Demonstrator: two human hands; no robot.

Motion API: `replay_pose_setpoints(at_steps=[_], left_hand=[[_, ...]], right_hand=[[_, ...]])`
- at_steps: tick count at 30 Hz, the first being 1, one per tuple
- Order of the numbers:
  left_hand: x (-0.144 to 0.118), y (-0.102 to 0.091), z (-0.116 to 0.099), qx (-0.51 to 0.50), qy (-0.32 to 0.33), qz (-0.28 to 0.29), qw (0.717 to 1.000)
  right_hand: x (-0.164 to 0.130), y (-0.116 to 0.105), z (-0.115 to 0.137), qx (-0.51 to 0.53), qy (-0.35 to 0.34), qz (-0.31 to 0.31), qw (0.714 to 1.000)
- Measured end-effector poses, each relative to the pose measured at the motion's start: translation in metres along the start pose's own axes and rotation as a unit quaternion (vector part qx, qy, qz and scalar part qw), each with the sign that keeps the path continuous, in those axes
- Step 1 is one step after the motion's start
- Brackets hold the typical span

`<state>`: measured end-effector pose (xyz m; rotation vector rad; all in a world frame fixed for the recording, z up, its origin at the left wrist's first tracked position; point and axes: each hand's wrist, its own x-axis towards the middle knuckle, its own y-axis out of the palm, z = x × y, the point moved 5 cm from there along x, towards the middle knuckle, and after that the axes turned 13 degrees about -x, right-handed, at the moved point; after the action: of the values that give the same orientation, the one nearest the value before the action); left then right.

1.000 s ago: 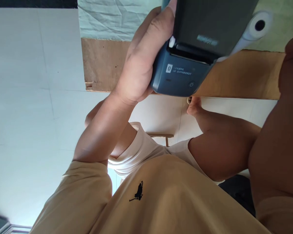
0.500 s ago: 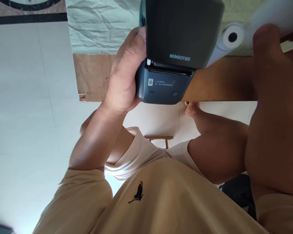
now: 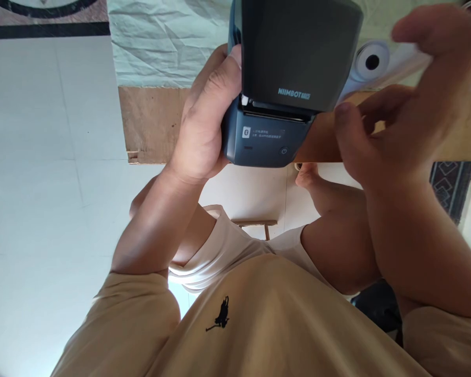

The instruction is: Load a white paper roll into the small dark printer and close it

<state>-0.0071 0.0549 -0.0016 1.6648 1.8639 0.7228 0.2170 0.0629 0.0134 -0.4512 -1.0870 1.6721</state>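
My left hand [image 3: 206, 123] grips a dark blue label printer [image 3: 282, 78] from its left side, thumb on the edge of the lid. The printer is held over the front edge of a wooden table [image 3: 153, 123]. Its lid is down and a slot shows below the brand name. My right hand [image 3: 400, 110] hovers just right of the printer with fingers spread and curled, holding nothing. A white paper roll [image 3: 371, 60] lies on the table behind the printer, partly hidden by my right hand.
A pale green crumpled cloth [image 3: 160, 42] covers the table top. Below are white floor tiles [image 3: 43, 183], my beige shirt [image 3: 259, 324], bare legs and a foot [image 3: 308, 175]. A patterned rug [image 3: 451, 183] shows at the right.
My right hand has come down from the upper right and now sits beside the printer with its fingers apart. The printer and my left hand have barely shifted over the last half second.
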Motion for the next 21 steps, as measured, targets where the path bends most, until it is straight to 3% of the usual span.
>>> replay_pose_setpoints(at_steps=[8, 15, 21], left_hand=[[0.001, 0.0, 0.003, -0.011, -0.01, -0.001, 1.0], [-0.002, 0.005, 0.002, -0.006, -0.021, 0.001, 1.0], [-0.001, 0.001, 0.005, -0.021, -0.016, -0.018, 0.999]], right_hand=[[0.008, 0.015, 0.029, -0.071, 0.008, -0.041, 0.997], [0.008, 0.019, 0.034, -0.147, -0.014, -0.056, 0.987], [0.004, 0.018, 0.03, -0.063, -0.047, -0.077, 0.994]])
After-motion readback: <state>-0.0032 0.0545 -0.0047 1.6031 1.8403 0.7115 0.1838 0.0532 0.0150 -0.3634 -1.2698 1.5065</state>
